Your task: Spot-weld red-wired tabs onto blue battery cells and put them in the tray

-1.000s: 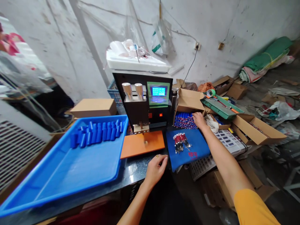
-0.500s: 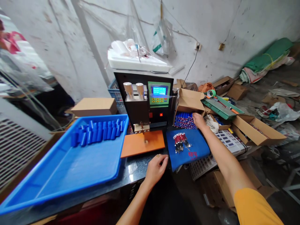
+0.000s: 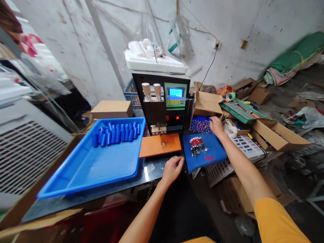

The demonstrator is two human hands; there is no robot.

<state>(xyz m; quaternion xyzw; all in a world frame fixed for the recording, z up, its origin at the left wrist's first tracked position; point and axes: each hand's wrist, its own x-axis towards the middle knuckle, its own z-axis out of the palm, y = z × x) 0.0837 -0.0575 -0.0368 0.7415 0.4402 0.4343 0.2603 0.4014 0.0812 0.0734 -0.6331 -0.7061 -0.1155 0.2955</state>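
Cylinders [image 3: 199,125] — beside right grip [image 3: 217,127]

Workshop (scuffed wall [image 3: 235,20]): benchtop machine [image 3: 153,114], blue tray [image 3: 108,165], cardboard boxes [image 3: 287,138].

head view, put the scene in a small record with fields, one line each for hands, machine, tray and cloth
left hand: loosely curled in front of the orange board; nothing seen in it
right hand: at the right side of the packed blue cylinders; grip cannot be told
black machine: behind the orange board; screen lit blue, red light on
blue tray: left of the machine; blue pieces grouped toward its back
blue cloth: red lettering; red and black wires bunched on it
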